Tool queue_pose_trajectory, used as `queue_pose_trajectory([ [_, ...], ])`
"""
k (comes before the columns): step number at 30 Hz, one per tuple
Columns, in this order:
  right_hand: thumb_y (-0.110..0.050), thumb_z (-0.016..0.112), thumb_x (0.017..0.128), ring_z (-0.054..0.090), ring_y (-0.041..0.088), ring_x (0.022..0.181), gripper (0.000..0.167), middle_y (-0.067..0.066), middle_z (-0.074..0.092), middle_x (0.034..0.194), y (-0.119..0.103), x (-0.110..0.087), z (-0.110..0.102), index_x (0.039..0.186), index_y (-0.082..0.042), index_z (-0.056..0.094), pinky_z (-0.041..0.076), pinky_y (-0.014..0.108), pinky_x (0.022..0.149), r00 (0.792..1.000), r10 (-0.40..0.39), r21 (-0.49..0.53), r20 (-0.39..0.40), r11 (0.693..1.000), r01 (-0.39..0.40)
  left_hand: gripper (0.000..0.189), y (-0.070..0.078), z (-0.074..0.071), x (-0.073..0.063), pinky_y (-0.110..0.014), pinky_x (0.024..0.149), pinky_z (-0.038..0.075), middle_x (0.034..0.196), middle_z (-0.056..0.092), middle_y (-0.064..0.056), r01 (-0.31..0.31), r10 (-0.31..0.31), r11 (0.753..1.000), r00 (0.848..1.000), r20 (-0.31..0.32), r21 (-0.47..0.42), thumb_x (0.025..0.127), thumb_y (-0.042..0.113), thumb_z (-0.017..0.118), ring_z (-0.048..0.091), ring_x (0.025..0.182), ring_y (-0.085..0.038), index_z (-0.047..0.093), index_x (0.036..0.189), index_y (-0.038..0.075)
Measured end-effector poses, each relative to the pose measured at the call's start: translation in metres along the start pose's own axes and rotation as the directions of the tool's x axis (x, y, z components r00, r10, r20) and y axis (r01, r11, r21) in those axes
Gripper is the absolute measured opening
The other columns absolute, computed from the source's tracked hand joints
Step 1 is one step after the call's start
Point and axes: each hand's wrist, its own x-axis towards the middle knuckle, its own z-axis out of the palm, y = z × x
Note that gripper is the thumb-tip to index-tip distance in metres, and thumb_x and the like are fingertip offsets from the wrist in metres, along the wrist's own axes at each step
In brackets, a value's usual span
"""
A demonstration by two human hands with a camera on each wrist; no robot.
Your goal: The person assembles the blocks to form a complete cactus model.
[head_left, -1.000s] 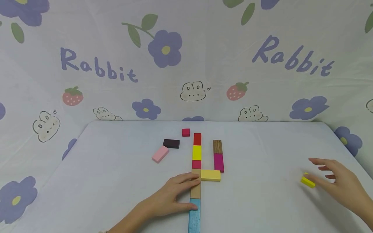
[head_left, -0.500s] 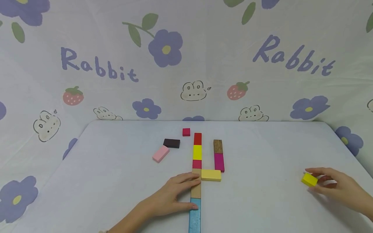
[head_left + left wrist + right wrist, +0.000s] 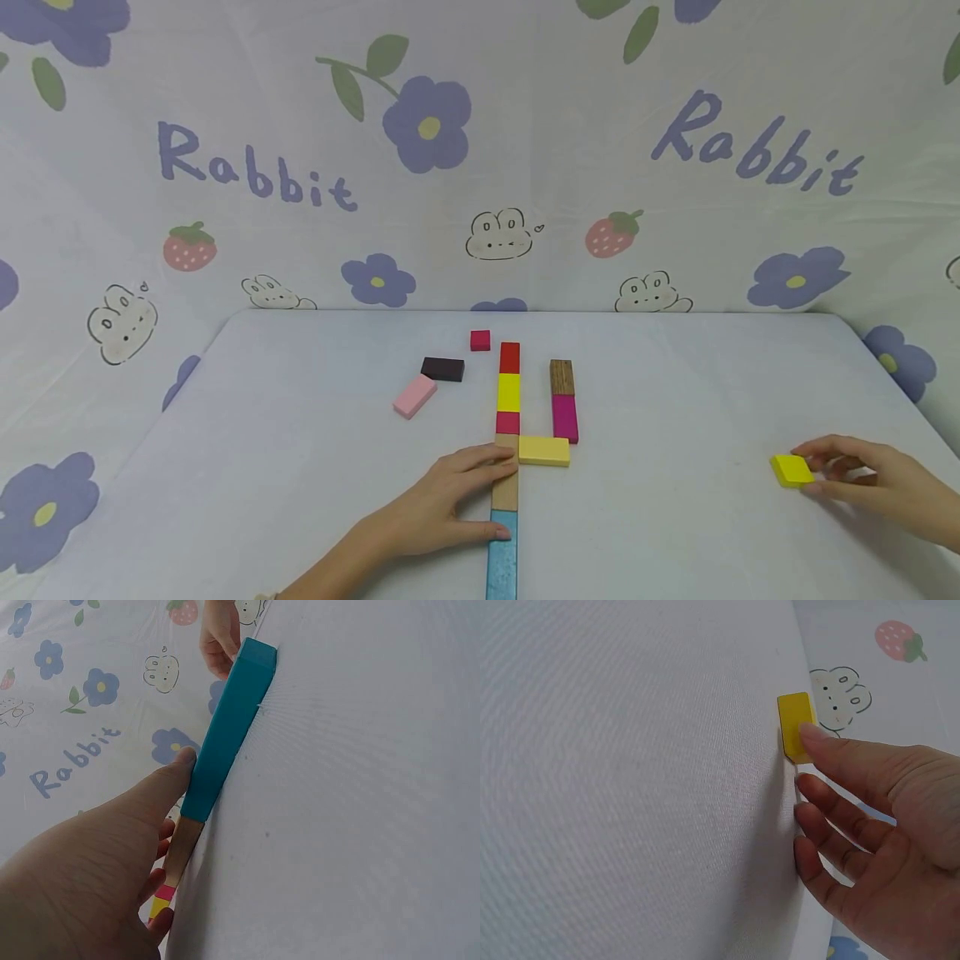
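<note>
A straight row of coloured blocks runs from front to back at the middle of the table. My left hand (image 3: 438,504) rests on this row, fingertips on the tan block (image 3: 506,492) and thumb on the long blue block (image 3: 502,558). Far to the right, my right hand (image 3: 873,483) pinches a small yellow block (image 3: 791,471) between thumb and fingers, close over the white surface. In the right wrist view the thumb lies against one face of that yellow block (image 3: 793,716). The row's back end has a crimson (image 3: 507,422), a bright yellow (image 3: 508,392) and a red block (image 3: 510,357).
A pale yellow block (image 3: 544,451) sticks out rightward from the row. Beyond it lie a magenta (image 3: 565,418) and a brown wood-grain block (image 3: 562,377), end to end. Left of the row are a pink (image 3: 415,396), a dark brown (image 3: 442,369) and a small crimson block (image 3: 480,340).
My right hand has come down around the small yellow block, taken hold of it and turned it so its broad face shows. My left hand stays in place on the row.
</note>
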Motion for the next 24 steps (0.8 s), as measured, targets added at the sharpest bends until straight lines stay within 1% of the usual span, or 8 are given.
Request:
queue_pose_trajectory([
  [8, -0.012, 0.079, 0.095, 0.048, -0.004, 0.080, 0.041, 0.028, 0.068, 0.124, -0.0033, -0.0018, 0.0008, 0.129, 0.007, 0.066, 0.053, 0.020, 0.066, 1.000, 0.004, -0.002, -0.010, 1.000, -0.004, 0.072, -0.0016, 0.0007, 0.0008, -0.052, 0.124, 0.037, 0.167, 0.041, 0.006, -0.010, 0.011, 1.000, 1.000, -0.004, 0.014, 0.096, 0.048, 0.075, 0.037, 0.153, -0.020, 0.051, 0.159, 0.024],
  [10, -0.011, 0.079, 0.095, 0.047, -0.003, 0.079, 0.038, 0.029, 0.067, 0.124, -0.0047, -0.0025, 0.0006, 0.127, 0.007, 0.067, 0.052, 0.022, 0.064, 1.000, 0.007, -0.007, -0.019, 1.000, -0.007, 0.072, -0.0018, 0.0008, 0.0009, -0.051, 0.124, 0.037, 0.167, 0.041, 0.006, -0.014, 0.014, 1.000, 1.000, -0.005, 0.014, 0.096, 0.048, 0.075, 0.037, 0.153, -0.020, 0.051, 0.159, 0.024],
  [14, -0.007, 0.079, 0.093, 0.049, -0.006, 0.078, 0.035, 0.028, 0.069, 0.122, -0.0047, -0.0033, -0.0006, 0.124, 0.006, 0.068, 0.052, 0.022, 0.062, 0.998, -0.030, -0.028, -0.054, 0.999, 0.028, 0.072, -0.0019, 0.0010, 0.0012, -0.051, 0.124, 0.037, 0.167, 0.040, 0.006, -0.022, 0.022, 1.000, 1.000, -0.007, 0.014, 0.096, 0.048, 0.076, 0.037, 0.154, -0.020, 0.051, 0.159, 0.024],
  [15, -0.006, 0.080, 0.092, 0.050, -0.006, 0.078, 0.034, 0.020, 0.072, 0.120, -0.0038, -0.0035, -0.0006, 0.122, 0.005, 0.069, 0.052, 0.022, 0.062, 0.996, -0.049, -0.030, -0.072, 0.998, 0.047, 0.072, -0.0021, 0.0010, 0.0010, -0.051, 0.124, 0.037, 0.167, 0.040, 0.006, -0.023, 0.024, 1.000, 1.000, -0.009, 0.016, 0.096, 0.048, 0.076, 0.037, 0.154, -0.020, 0.051, 0.159, 0.024],
  [17, -0.004, 0.081, 0.090, 0.051, -0.007, 0.078, 0.031, -0.004, 0.075, 0.115, -0.0016, -0.0036, -0.0007, 0.119, 0.003, 0.070, 0.051, 0.021, 0.062, 0.990, -0.091, -0.031, -0.110, 0.996, 0.088, 0.072, -0.0021, 0.0010, 0.0008, -0.052, 0.124, 0.037, 0.167, 0.040, 0.006, -0.025, 0.025, 1.000, 1.000, -0.010, 0.016, 0.096, 0.048, 0.076, 0.037, 0.154, -0.020, 0.051, 0.158, 0.024],
  [20, -0.004, 0.082, 0.089, 0.053, -0.008, 0.077, 0.029, -0.038, 0.060, 0.107, 0.0007, -0.0032, -0.0016, 0.115, -0.001, 0.071, 0.049, 0.021, 0.061, 0.977, -0.144, -0.014, -0.155, 0.990, 0.144, 0.072, -0.0016, 0.0006, 0.0003, -0.052, 0.124, 0.037, 0.167, 0.040, 0.006, -0.022, 0.023, 1.000, 1.000, -0.011, 0.013, 0.095, 0.047, 0.076, 0.036, 0.154, -0.021, 0.051, 0.158, 0.023],
  [22, -0.004, 0.083, 0.088, 0.054, -0.008, 0.077, 0.028, -0.048, 0.049, 0.106, 0.0005, -0.0022, -0.0025, 0.114, -0.005, 0.073, 0.049, 0.021, 0.061, 0.971, -0.162, -0.001, -0.177, 0.986, 0.164, 0.072, -0.0010, 0.0004, 0.0004, -0.052, 0.124, 0.036, 0.167, 0.040, 0.006, -0.020, 0.020, 1.000, 1.000, -0.010, 0.009, 0.095, 0.047, 0.077, 0.036, 0.154, -0.021, 0.051, 0.158, 0.023],
  [24, -0.005, 0.084, 0.088, 0.055, -0.008, 0.078, 0.028, -0.048, 0.049, 0.107, -0.0013, -0.0005, -0.0039, 0.113, -0.007, 0.074, 0.051, 0.020, 0.061, 0.966, -0.178, 0.006, -0.185, 0.983, 0.183, 0.072, -0.0006, 0.0002, 0.0004, -0.052, 0.124, 0.037, 0.167, 0.040, 0.006, -0.016, 0.016, 1.000, 1.000, -0.008, 0.007, 0.095, 0.047, 0.077, 0.036, 0.154, -0.020, 0.051, 0.158, 0.023],
])
